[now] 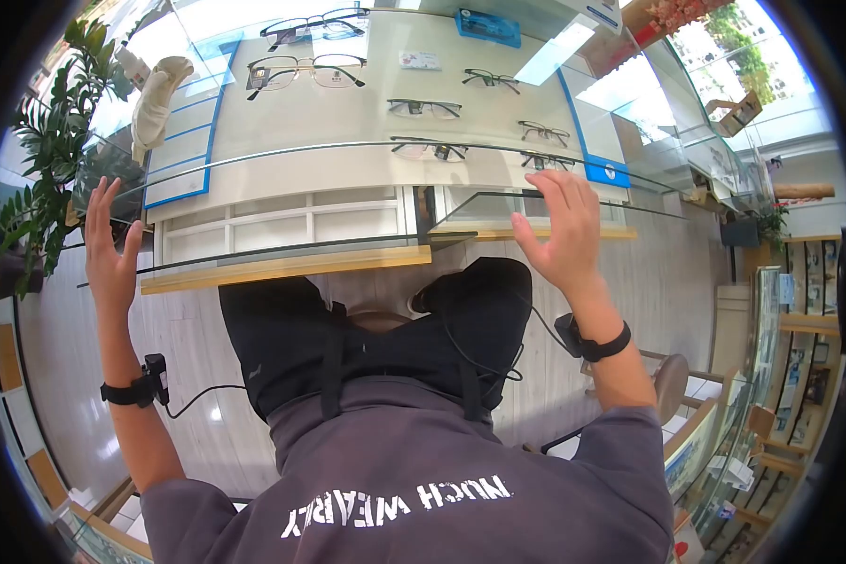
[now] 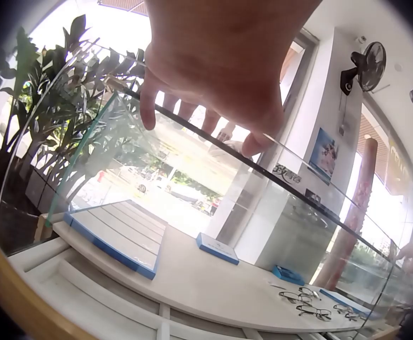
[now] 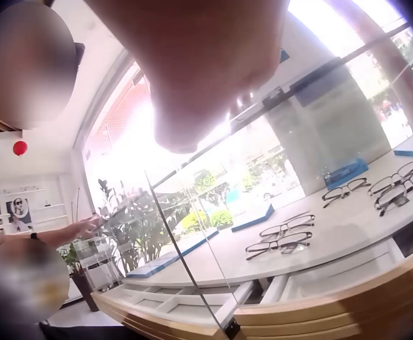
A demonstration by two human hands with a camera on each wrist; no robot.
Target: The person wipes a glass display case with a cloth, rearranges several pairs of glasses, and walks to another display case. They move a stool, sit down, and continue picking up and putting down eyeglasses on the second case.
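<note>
Both hands are held at the near edge of a glass display counter [image 1: 301,148] and grip nothing. My left hand [image 1: 111,246] is at the counter's left end, fingers straight and thumb apart. In the left wrist view this hand [image 2: 213,64] overlaps the dark edge of the glass top. Further right, my right hand [image 1: 566,226] has spread fingers and overlaps the same edge; in its wrist view, the hand [image 3: 199,92] is close over it. Nearest the right hand are eyeglasses [image 1: 547,161] on the white shelf. Gold-rimmed eyeglasses [image 1: 307,70] are further back.
A blue-edged tray [image 1: 180,197] and crumpled white cloth [image 1: 160,108] are at the left, beside a leafy plant [image 1: 56,160]. A blue case [image 1: 488,29] is at the back. White compartments [image 1: 296,228] and a wooden edge [image 1: 291,271] face my knees. A stool [image 1: 669,385] stands right.
</note>
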